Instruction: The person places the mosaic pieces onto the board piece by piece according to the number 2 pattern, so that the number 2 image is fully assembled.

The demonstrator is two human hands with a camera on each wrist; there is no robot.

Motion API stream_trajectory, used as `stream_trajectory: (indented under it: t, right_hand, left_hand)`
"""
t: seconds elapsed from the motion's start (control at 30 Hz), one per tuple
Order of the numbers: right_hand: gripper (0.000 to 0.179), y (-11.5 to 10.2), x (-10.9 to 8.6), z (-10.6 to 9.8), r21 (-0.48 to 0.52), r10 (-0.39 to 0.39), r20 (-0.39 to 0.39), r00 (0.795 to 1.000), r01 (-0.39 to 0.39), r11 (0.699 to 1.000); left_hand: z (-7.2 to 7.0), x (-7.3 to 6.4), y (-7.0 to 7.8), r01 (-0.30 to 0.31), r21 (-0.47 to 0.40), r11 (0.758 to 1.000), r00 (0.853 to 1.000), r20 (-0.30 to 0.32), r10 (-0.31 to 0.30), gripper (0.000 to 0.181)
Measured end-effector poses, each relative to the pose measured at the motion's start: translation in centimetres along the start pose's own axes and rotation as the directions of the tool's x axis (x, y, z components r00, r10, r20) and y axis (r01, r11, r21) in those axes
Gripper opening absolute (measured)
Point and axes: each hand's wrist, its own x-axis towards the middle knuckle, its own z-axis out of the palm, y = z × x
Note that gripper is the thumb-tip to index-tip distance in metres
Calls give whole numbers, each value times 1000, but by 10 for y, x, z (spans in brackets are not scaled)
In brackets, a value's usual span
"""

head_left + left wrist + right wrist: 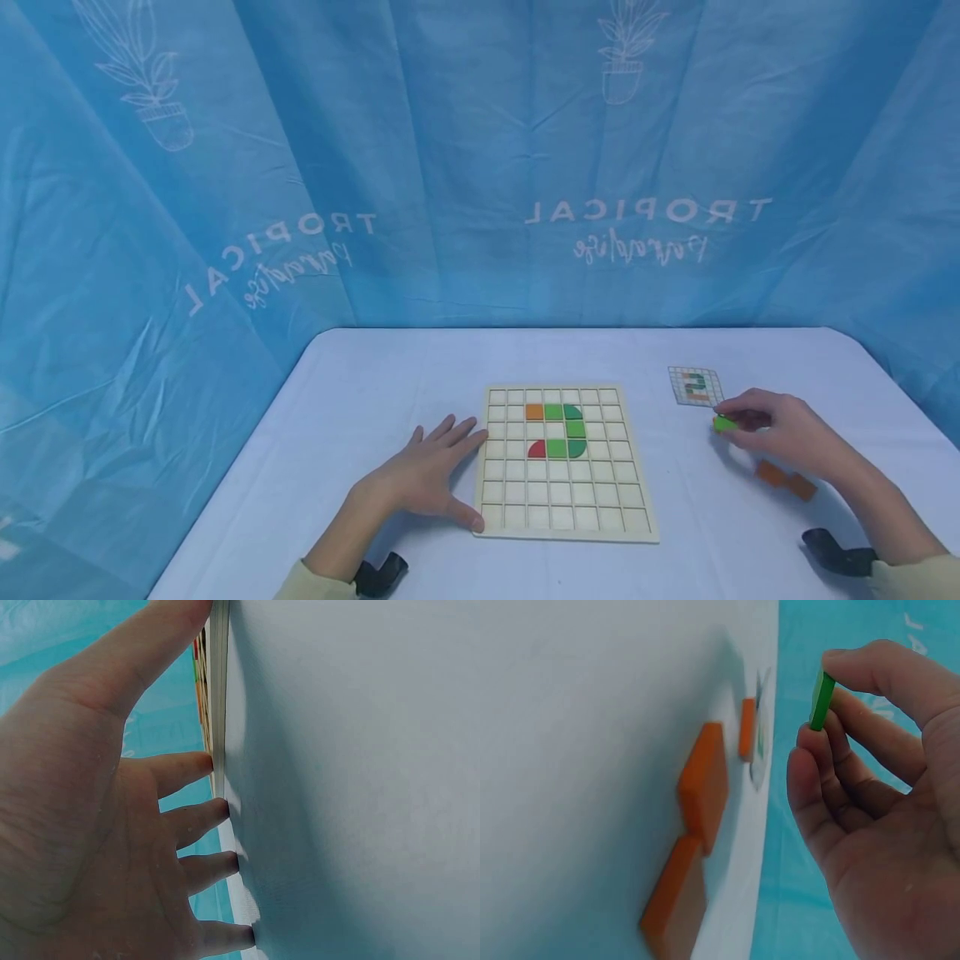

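A green tile (823, 701) is pinched between the thumb and fingers of my right hand (783, 425), raised above the white table. My left hand (427, 475) lies at the left edge of the wooden grid board (551, 496), fingers spread, its thumb at the near left corner. On the board an orange tile (534, 412), several green tiles (553, 412), dark green rounded tiles (572, 412) and a red rounded tile (537, 450) form a curved shape. In the right wrist view, orange tiles (705, 787) lie on the table beside the right hand.
A pattern card (696, 387) with a small coloured grid lies beyond the right hand. A blue curtain (480, 167) with white lettering hangs behind the white table (390, 375). Black wrist mounts (836, 554) show at both wrists.
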Motion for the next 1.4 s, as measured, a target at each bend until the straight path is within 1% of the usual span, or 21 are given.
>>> stream_trajectory:
  t: [0.13,0.4,0.57,0.73,0.77,0.93,1.03,1.13,1.23,1.33,1.4]
  right_hand:
    - [38,-6,1,2,-5,-39,-20,999,39,999]
    - [38,-22,4,12,20,-80,-15,997,80,997]
    - [34,-37,4,18,51,-94,5,996,93,994]
    - [34,-49,7,22,76,-98,34,995,95,993]
    - [34,-51,8,23,81,-109,36,993,106,991]
    - [29,-60,13,31,96,-182,49,982,177,980]
    - [28,-68,15,36,101,-223,78,972,215,971]
    - [28,-75,17,40,95,-263,98,960,254,963]
    - [28,-80,18,44,91,-316,94,944,308,947]
    - [28,-85,20,48,93,-331,94,939,323,942]
    - [27,-89,21,51,104,-328,98,939,318,942]
  left_hand:
    - [0,0,0,-3,-2,1000,1000,4,3,123]
    - [-1,0,-1,4,2,1000,1000,11,-4,123]
    - [-1,0,-1,-3,1,1000,1000,9,3,123]
    - [-2,0,0,-2,-7,1000,1000,8,2,122]
    - [-3,0,1,-2,-7,1000,1000,10,2,122]
    - [-3,-1,1,3,-7,1000,1000,14,-3,122]
    - [-4,-1,0,3,-6,1000,1000,14,-3,122]
    - [-4,-1,0,-1,-8,1000,1000,11,1,122]
    - [-3,-1,1,-4,-12,1000,1000,9,4,122]
    - [-3,0,1,0,-11,1000,1000,11,0,122]
    - [-3,0,1,3,-11,1000,1000,12,-3,123]
